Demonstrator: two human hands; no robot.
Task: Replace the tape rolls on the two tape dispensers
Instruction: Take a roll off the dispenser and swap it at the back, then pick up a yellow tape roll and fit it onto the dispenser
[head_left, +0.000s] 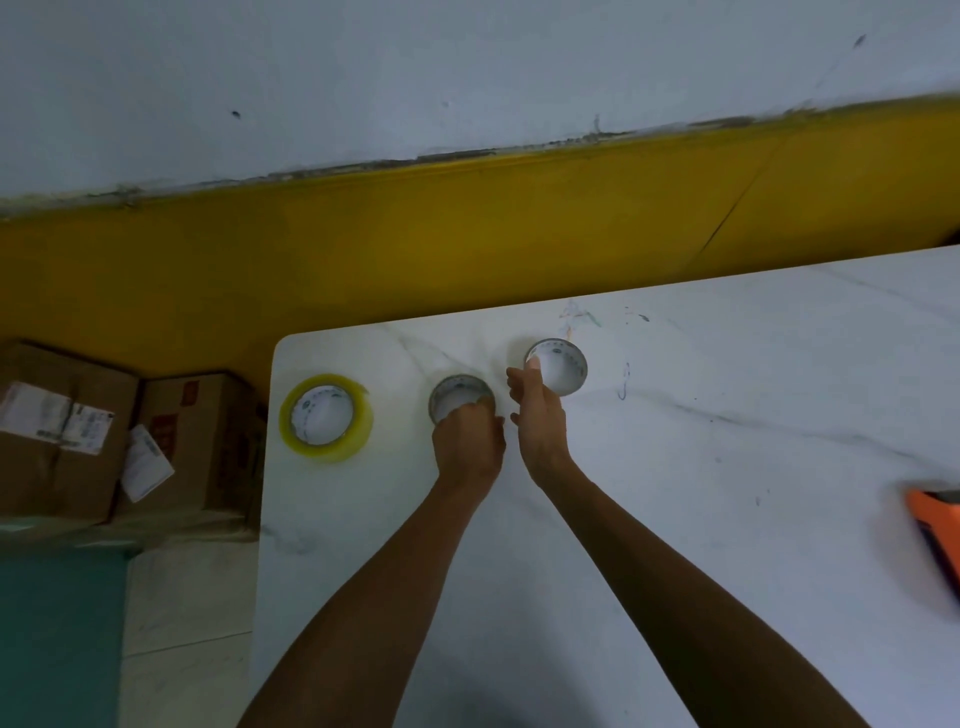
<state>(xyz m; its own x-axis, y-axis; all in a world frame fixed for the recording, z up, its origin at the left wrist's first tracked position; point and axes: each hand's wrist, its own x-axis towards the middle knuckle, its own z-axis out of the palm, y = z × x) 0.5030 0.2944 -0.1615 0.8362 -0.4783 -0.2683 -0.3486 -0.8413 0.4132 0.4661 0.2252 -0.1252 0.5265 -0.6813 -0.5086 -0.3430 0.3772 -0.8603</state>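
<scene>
Frame centre, counter (675, 467): left hand (470, 441) gripping empty core (460, 397); right hand (537, 415) open, fingertip on second core (558, 366). Probably set aside, spent. Full roll (326, 417) left, ready.

Three rolls sit in a row on the tabletop (675, 467) near its far left corner. The full tape roll (325, 417) is leftmost, one empty core (460, 397) in the middle, another empty core (557, 367) to its right. Boxes (119, 431) sit on the floor, left of the tabletop.
</scene>
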